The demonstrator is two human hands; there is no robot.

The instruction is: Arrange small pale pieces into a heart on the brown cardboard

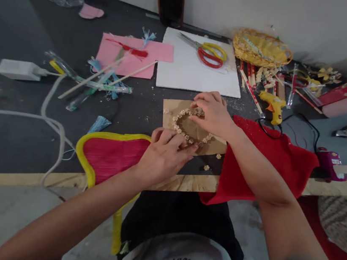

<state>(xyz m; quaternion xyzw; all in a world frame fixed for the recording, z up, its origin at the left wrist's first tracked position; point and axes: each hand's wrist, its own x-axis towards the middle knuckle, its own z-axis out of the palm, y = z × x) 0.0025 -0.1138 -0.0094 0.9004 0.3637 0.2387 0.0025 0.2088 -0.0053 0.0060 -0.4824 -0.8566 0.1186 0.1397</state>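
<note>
A ring of small beige flower-shaped pieces [178, 125] lies over a brown cardboard sheet [172, 104] near the table's front edge. My left hand [167, 152] is closed at the ring's near side, its fingertips pressed together on the flowers. Across from it, my right hand [212, 114] curls over the far side, thumb inside the ring and fingers outside; part of the ring is hidden beneath it. Loose flower pieces [206, 167] sit beside the cardboard on the dark tabletop.
Red cloth [272, 160] lies under my right forearm, and a yellow-edged pink panel [112, 156] by my left. Scissors [212, 55] rest on a white board [181, 73]. A yellow glue gun [272, 105], its black cord and a wicker basket [261, 47] are rightward. White cable [47, 118] runs left.
</note>
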